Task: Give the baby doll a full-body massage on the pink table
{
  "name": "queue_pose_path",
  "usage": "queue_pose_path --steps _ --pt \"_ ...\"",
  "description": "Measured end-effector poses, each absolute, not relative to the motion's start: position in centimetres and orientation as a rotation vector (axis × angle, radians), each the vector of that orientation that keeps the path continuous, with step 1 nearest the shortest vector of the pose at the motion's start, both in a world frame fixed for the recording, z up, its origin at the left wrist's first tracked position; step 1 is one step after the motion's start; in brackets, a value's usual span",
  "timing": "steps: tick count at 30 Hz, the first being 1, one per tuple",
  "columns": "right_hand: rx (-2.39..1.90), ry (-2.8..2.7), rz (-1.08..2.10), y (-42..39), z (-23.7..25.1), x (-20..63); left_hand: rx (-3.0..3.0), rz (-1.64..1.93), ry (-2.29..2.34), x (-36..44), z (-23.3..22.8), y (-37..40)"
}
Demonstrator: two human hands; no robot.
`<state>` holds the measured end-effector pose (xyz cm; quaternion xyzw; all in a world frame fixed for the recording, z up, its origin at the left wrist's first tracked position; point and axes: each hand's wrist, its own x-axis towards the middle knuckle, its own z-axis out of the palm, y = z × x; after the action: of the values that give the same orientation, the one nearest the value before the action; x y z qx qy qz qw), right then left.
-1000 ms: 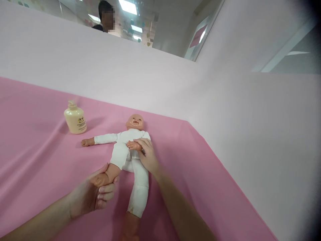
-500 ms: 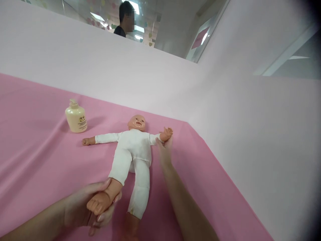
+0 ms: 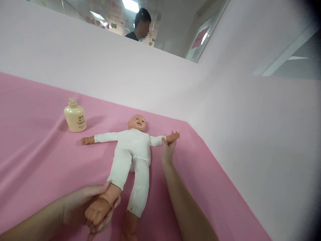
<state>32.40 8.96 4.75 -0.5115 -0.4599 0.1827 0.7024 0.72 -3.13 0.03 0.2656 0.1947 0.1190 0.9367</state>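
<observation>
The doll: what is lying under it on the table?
Under the doll lies a pink cloth, slightly wrinkled. The left hand holds one foot, the right hand one wrist. What the cloth covers cannot be seen.

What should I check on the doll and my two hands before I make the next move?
1. Left hand wrapped round the doll's foot: ok.
2. Right hand at the doll's wrist: ok; firmness of grip: cannot tell.
3. Doll flat on its back, face up: ok.
4. Bottle upright, apart from the doll: ok.
5. Cloth smooth under the doll: not ok, folds show.
</observation>
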Motion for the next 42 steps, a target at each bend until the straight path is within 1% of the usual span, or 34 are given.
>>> queue_pose_path --steps 3,5,10,15,19,23,27,33,39,42 --pt "-1.036 -1.161 0.439 7.8 6.4 30.5 0.467 0.319 0.439 0.8 1.3 -2.2" --pt "-1.033 -1.337 0.407 7.0 7.0 29.3 0.417 0.378 0.47 1.2 2.3 -1.8" --pt "-1.017 -1.86 0.11 5.9 6.9 27.9 0.328 0.48 0.625 1.9 4.4 -1.9" --pt "-0.993 -2.173 -0.104 5.7 6.7 27.7 0.322 0.466 0.718 2.2 4.1 -2.0" --pt "-0.994 -2.241 -0.166 5.7 6.7 27.6 0.303 0.454 0.676 2.0 3.3 -1.7" --pt "-1.016 -2.171 -0.12 5.9 6.7 27.8 0.369 0.416 0.592 1.7 3.2 -2.0" --pt "-1.07 -1.903 -0.056 6.3 6.7 28.4 0.533 0.333 0.457 1.1 3.3 -2.9" --pt "-1.175 -1.482 0.242 6.9 6.9 29.8 0.676 0.265 0.407 0.4 4.2 -4.1" --pt "-1.215 -1.117 0.434 9.1 4.2 31.8 0.853 0.092 0.283 0.7 6.5 -3.8" --pt "-1.293 -1.005 0.483 9.9 3.0 32.7 0.868 0.054 0.215 0.9 6.3 -3.8"
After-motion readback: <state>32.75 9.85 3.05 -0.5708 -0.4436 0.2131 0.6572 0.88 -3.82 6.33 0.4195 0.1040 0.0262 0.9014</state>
